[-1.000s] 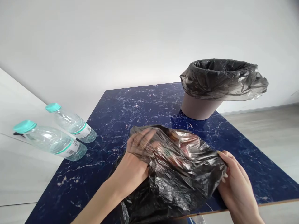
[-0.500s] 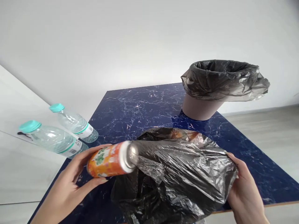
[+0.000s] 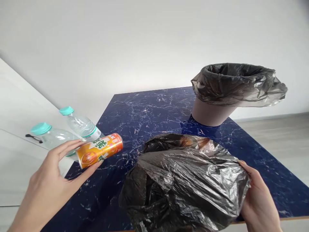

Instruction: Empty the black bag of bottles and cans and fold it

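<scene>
An orange drink can (image 3: pixel 102 149) lies tilted between the thumb and fingers of my left hand (image 3: pixel 53 177), which is closed around it above the table's left side. It is apart from the bag. My right hand (image 3: pixel 259 196) grips the right edge of a black plastic bag (image 3: pixel 185 183), which is bunched up at the front of the table. Orange shapes show dimly through the bag's far side; what they are I cannot make out.
Two clear plastic bottles with teal caps, a nearer one (image 3: pixel 58 137) and a farther one (image 3: pixel 80 124), stand at the table's left edge. A bin (image 3: pixel 210 112) with a black liner (image 3: pixel 217 87) stands at the back right of the blue marbled table (image 3: pixel 145 109).
My left hand has moved left with the can, away from the bag's mouth, and the can has turned in it. My right hand keeps its hold on the bag.
</scene>
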Motion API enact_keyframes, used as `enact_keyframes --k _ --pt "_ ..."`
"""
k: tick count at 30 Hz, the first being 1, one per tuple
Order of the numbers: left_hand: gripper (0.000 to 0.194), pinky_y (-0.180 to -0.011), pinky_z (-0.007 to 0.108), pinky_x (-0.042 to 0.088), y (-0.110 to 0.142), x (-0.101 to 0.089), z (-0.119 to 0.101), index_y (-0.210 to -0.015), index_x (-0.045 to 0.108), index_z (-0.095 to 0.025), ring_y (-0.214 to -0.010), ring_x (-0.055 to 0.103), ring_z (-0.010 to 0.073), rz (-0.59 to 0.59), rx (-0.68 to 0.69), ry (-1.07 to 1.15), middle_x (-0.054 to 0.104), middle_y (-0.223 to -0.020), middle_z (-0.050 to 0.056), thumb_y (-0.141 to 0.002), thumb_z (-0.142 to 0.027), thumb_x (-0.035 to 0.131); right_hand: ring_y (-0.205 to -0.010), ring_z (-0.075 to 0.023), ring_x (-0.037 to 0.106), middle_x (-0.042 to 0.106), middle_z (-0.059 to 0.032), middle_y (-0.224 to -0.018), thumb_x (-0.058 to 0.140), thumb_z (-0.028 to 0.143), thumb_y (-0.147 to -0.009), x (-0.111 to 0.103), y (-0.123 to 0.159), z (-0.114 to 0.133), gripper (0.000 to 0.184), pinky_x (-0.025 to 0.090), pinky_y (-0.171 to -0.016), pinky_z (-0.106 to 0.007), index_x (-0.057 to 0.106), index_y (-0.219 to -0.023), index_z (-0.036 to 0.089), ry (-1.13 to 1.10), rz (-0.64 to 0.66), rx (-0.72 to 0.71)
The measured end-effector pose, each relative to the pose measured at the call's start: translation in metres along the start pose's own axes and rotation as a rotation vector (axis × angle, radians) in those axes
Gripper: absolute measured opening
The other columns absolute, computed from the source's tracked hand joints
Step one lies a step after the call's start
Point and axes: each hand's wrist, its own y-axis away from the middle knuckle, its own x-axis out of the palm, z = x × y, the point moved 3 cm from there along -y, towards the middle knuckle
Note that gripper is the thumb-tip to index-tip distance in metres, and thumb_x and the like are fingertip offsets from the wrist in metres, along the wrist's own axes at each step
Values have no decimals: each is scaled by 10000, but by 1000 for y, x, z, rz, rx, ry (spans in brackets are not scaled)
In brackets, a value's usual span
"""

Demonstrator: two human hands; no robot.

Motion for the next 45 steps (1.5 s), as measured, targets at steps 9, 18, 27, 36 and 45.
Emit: enact_keyframes --k 9,18,27,36,45 --pt "705 -1169 640 523 -43 22 -20 -1541 399 -204 -1436 600 441 142 101 -153 604 -1549 181 -1004 -546 704 -654 -143 661 750 53 -887 841 231 -770 -4 -3 -1 227 598 -649 -283 754 -980 232 37 28 0" --pt "774 -919 622 617 -76 58 -12 -1553 451 -130 -1197 710 505 179 152 -235 750 -1238 249 -992 -640 609 -658 -147 668 740 57 -866 864 221 -711 3 3 2 263 661 -803 -326 750 -948 226 40 11 -20" --pt "711 -984 612 581 -89 72 -18 -1517 515 -51 -1188 698 489 196 219 -334 728 -1251 285 -1032 -571 493 -659 -148 668 728 58 -862 853 229 -731 1 2 0 242 657 -811 -332 734 -941 230 63 53 -24" --pt "507 -1074 639 555 -83 71 -30 -1452 562 -118 -1298 635 483 78 311 -271 619 -1445 256 -1065 -442 515 -631 -139 646 723 54 -850 862 230 -721 1 2 1 257 652 -795 -321 737 -946 224 56 54 -14" --pt "145 -975 336 584 -19 46 -111 -1098 720 -250 -1000 731 173 275 747 352 753 -1058 9 -1042 -142 642 -659 -144 654 697 59 -830 877 247 -706 3 3 1 271 622 -730 -293 695 -906 230 76 78 -40"
